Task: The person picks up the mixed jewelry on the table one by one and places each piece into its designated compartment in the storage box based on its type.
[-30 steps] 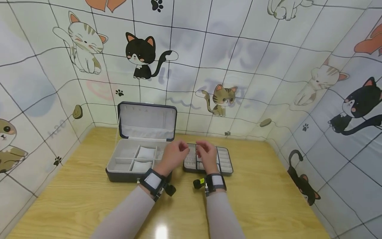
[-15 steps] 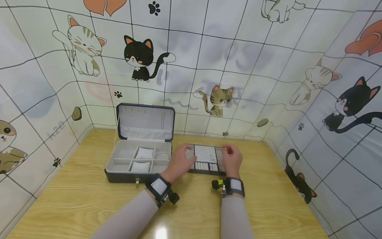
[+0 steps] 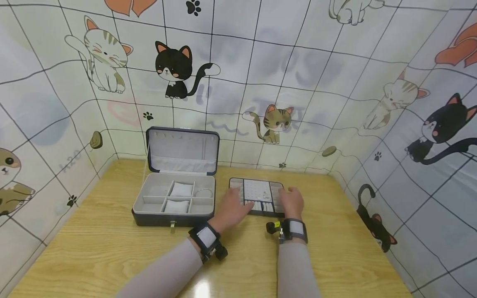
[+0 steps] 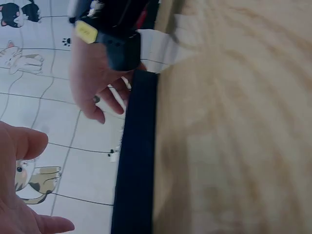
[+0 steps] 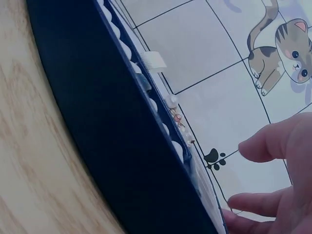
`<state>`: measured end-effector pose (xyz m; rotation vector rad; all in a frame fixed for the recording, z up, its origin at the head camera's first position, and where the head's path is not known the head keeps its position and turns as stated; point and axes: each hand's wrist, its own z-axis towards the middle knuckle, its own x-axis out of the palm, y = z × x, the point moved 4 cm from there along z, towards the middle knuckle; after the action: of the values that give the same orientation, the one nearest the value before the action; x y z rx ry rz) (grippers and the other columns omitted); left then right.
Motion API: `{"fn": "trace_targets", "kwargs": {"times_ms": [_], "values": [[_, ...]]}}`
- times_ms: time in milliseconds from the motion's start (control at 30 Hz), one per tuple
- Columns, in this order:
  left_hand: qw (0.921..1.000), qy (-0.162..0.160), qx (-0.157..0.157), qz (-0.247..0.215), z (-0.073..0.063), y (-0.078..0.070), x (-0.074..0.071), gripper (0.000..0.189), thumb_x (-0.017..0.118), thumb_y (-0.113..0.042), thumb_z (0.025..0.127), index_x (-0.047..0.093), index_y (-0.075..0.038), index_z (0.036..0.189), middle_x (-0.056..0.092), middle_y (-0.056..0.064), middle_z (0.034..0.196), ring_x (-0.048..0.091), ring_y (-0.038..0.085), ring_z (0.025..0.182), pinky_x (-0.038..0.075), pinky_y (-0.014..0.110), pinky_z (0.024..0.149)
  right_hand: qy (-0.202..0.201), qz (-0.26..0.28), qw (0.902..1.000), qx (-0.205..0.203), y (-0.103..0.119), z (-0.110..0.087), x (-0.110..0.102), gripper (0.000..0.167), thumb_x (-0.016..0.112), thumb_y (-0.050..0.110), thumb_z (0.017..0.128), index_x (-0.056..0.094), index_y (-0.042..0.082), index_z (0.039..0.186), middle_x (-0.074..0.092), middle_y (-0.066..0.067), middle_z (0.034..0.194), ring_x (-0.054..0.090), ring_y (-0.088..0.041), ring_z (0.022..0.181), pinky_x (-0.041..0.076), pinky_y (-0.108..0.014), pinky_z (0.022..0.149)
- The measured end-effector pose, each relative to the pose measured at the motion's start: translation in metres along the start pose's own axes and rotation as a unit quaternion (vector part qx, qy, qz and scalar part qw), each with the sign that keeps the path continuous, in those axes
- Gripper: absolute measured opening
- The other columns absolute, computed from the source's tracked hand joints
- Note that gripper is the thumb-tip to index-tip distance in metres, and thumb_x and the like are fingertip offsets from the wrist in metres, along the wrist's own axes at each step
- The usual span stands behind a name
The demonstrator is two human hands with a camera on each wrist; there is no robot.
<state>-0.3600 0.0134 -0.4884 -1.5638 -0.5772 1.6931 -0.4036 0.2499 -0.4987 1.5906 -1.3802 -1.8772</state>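
In the head view, a flat dark-edged jewelry tray (image 3: pixel 257 212) with pale ring rolls and a white dotted panel lies on the table. My left hand (image 3: pixel 230 212) is over the tray's left side, thumb and fingers spread. At the right edge is my right hand (image 3: pixel 292 203), its fingers relaxed. The right wrist view shows its thumb (image 5: pixel 263 145) apart from its fingers, with nothing held between them. Small earrings (image 5: pixel 176 117) stand on the tray's panel. In the left wrist view, the tray's dark side wall (image 4: pixel 136 161) is between my two hands.
An open dark jewelry box (image 3: pixel 171 221) stands left of the tray, lid raised. White cushions (image 3: pixel 181 190) and a thin bangle (image 3: pixel 203 190) sit in its compartments. Cat-printed cloth (image 3: pixel 231 82) walls the back and sides of the wooden table (image 3: pixel 93 236).
My hands were close together with pinched fingertips, then parted. The right moved right to the tray's right edge; the left drew back slightly toward me, its fingers opening.
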Motion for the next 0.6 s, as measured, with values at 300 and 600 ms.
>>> {"fn": "trace_targets", "kwargs": {"times_ms": [300,600], "values": [[0.9988,0.014,-0.048,0.004,-0.002,0.010,0.007,0.086,0.070,-0.045,0.099,0.037,0.010,0.157,0.039,0.035,0.162,0.036,0.051,0.153,0.035,0.061,0.124,0.030,-0.034,0.9989,0.015,0.001,-0.002,0.007,0.065,0.054,0.032,0.096,0.049,-0.003,0.151,0.052,-0.031,0.152,0.051,-0.049,0.136,0.042,-0.063,0.115],[0.9969,0.007,-0.076,-0.017,0.003,0.021,0.013,0.093,0.071,-0.043,0.098,0.026,0.010,0.161,0.042,0.033,0.159,0.044,0.048,0.148,0.040,0.058,0.121,0.034,-0.066,0.9972,0.005,0.001,-0.006,0.006,0.054,0.056,0.031,0.095,0.062,-0.006,0.134,0.064,-0.028,0.126,0.058,-0.041,0.108,0.050,-0.052,0.091]]}}
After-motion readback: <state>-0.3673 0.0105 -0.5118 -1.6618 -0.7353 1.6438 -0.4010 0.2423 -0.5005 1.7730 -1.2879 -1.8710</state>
